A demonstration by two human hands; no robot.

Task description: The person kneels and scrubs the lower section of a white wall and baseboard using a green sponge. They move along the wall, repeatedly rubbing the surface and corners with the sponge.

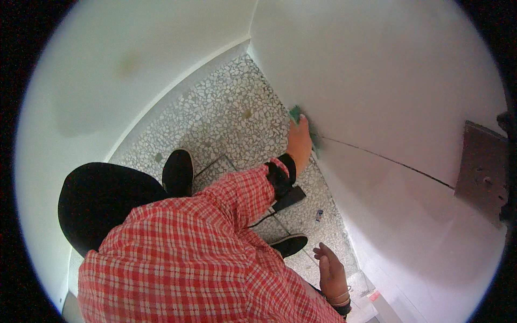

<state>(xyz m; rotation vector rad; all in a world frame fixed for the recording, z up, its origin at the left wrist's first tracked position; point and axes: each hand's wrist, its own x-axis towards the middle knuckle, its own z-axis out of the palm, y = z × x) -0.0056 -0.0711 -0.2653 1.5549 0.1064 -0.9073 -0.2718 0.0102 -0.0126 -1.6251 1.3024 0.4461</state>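
Note:
My left hand reaches down to the foot of a pale wall panel. It presses a green scouring pad into the line where the panel meets the floor. Only ragged edges of the pad show past the fingers and palm. A dark seam runs across the panel from beside this hand. My right hand, with thin bands at the wrist, hangs over the floor close to the same panel. Nothing is in it, and its fingers are slightly apart.
Underfoot is a speckled terrazzo floor, meeting a second pale wall. A black flat object with a cord lies below my left wrist. A small wrapper is nearby. A brown plate sits at the seam's far end.

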